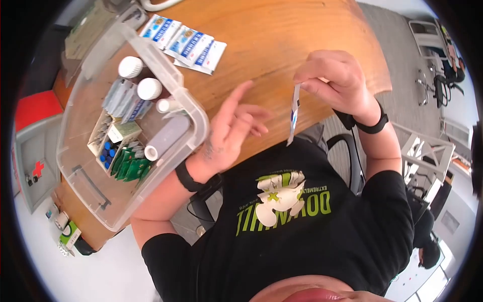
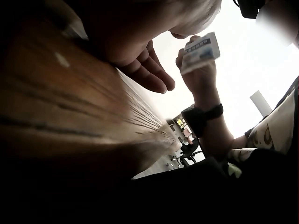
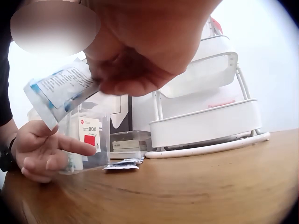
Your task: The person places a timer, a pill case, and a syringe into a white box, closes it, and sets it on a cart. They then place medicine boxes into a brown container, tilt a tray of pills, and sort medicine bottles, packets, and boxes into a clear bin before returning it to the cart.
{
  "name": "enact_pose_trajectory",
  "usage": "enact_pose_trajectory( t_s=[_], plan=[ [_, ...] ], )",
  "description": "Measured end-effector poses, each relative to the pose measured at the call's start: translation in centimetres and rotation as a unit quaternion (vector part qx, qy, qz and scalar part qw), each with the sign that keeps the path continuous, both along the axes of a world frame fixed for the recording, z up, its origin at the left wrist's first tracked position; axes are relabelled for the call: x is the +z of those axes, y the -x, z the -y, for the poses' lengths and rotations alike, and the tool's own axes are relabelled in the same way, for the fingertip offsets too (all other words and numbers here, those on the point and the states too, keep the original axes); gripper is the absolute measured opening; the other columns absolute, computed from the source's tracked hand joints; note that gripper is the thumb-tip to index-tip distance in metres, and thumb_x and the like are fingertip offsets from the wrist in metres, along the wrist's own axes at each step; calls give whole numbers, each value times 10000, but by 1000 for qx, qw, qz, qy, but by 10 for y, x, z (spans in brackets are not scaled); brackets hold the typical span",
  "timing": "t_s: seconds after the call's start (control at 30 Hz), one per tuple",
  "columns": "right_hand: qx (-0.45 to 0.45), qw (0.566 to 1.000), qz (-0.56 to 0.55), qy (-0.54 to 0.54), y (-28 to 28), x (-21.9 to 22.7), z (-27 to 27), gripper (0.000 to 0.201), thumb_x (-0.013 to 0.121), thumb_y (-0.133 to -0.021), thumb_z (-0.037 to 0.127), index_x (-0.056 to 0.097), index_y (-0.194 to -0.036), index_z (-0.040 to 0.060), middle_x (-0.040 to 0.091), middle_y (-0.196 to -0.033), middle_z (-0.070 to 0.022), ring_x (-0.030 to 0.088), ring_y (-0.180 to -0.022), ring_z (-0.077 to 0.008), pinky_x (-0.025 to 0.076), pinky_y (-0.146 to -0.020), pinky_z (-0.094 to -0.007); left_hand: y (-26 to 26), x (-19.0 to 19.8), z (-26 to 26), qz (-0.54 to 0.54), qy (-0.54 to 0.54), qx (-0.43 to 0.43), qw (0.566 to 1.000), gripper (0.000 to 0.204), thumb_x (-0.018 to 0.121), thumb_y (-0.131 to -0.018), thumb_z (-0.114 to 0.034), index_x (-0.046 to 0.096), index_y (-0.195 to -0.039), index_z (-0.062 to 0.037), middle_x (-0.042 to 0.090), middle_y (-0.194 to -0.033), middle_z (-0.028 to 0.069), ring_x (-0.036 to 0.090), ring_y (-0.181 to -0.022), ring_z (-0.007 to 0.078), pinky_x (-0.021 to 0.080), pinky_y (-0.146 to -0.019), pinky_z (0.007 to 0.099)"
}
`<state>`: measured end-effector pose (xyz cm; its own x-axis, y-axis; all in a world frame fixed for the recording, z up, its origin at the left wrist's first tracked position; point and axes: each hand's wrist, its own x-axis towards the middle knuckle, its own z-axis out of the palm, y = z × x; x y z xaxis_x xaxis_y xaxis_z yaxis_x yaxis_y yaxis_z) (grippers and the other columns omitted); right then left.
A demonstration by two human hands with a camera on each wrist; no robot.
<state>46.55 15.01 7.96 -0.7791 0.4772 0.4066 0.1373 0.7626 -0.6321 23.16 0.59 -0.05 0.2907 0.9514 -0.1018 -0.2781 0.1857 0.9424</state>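
My right hand [image 1: 337,80] pinches a small white-and-blue sachet [image 1: 295,113] by one end, raised near the table's edge in front of the black shirt. In the right wrist view the sachet [image 3: 60,91] hangs from the fingertips, with printed lines on its face. My left hand [image 1: 229,128] holds nothing; its fingers are relaxed, beside the clear plastic bin [image 1: 198,108]. The right wrist view shows that left hand [image 3: 44,151] below the sachet. Several matching sachets [image 1: 188,45] lie overlapping on the wooden table [image 1: 271,40] beyond the bin.
Inside the bin are white-capped bottles [image 1: 149,89], a grey-white bottle [image 1: 168,138], more sachets [image 1: 121,98], blue-capped vials [image 1: 107,153] and green packets [image 1: 132,166]. A white tiered rack [image 3: 205,116] stands on the table. A case with a red cross [image 1: 37,168] is at the far left.
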Motion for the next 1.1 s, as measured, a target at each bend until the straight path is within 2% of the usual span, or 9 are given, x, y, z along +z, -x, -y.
enact_pose_trajectory(
  t_s=[0.13, 0.23, 0.33, 0.43, 0.53, 0.73, 0.87, 0.97, 1.1],
  plan=[
    [36, 998, 1, 52, -3, -10, 6, 85, 746, -827, 22, 706, -901, 37, 724, -865, -90, 711, -768, -260, 546, -667, -341, 0, 0, -5, 33, 15, 2, 999, 592, 470, -1070, -152, 213, -1584, -7, 620, -1308, 208, 688, -1009, 199, 554, -871, 320],
    [88, 985, -10, 151, 5, -16, 11, 77, 743, -842, 31, 709, -911, 34, 724, -867, -92, 704, -768, -268, 545, -686, -342, -9, -1, -3, -1, -13, 24, 1000, 552, 582, -1013, -65, 363, -1515, 10, 663, -1241, 169, 687, -1003, 170, 558, -859, 303],
    [123, 974, 6, 190, 14, -21, 13, 76, 734, -858, 28, 719, -932, 26, 730, -897, -93, 712, -786, -251, 543, -697, -336, 2, -4, -2, -61, -3, -61, 996, 421, 673, -950, -9, 537, -1348, 25, 706, -1128, 103, 682, -955, 127, 561, -839, 282],
    [83, 969, 10, 234, 17, -24, 13, 102, 700, -890, 20, 725, -989, 13, 740, -941, -82, 717, -843, -182, 537, -709, -325, 2, -5, -3, 6, 47, -31, 998, 255, 696, -948, -38, 616, -1182, 25, 718, -1027, 49, 675, -881, 98, 558, -794, 257],
    [-42, 883, -1, 468, 19, -9, 16, 148, 688, -911, 48, 721, -1046, 0, 729, -937, -53, 676, -855, -106, 514, -702, -296, 1, -4, -5, 11, 58, -3, 998, 225, 693, -955, -49, 616, -1157, 15, 709, -1014, 44, 662, -853, 83, 549, -768, 244],
    [-6, 940, 228, 253, 22, 17, 7, 118, 745, -860, 74, 706, -950, 7, 649, -757, -3, 577, -682, -82, 462, -606, -250, -5, 0, 0, -49, 61, 18, 997, 166, 685, -954, -18, 623, -1108, -3, 687, -933, 32, 628, -783, 56, 519, -680, 221],
    [37, 940, 309, 138, 30, 45, 0, 126, 749, -796, 11, 679, -901, 4, 610, -712, -17, 556, -639, -99, 436, -550, -287, -5, -7, -1, -55, 15, -6, 998, 342, 684, -955, -49, 572, -1276, -7, 661, -1057, 40, 626, -930, 79, 523, -789, 261],
    [-52, 959, 263, 91, 41, 94, -2, 117, 729, -786, -35, 653, -870, -6, 579, -729, -16, 518, -634, -91, 401, -555, -276, -3, -3, 1, -93, 20, -15, 995, 414, 675, -963, -89, 533, -1346, -18, 657, -1074, 48, 625, -952, 88, 524, -803, 268],
    [-6, 999, 50, -5, 70, 130, -5, 156, 706, -760, -116, 640, -879, -40, 573, -781, -38, 480, -687, -112, 357, -636, -249, -2, 2, 1, -117, -20, -42, 992, 430, 648, -964, -98, 518, -1367, -23, 661, -1056, 71, 650, -865, 109, 529, -759, 276]
  ],
)
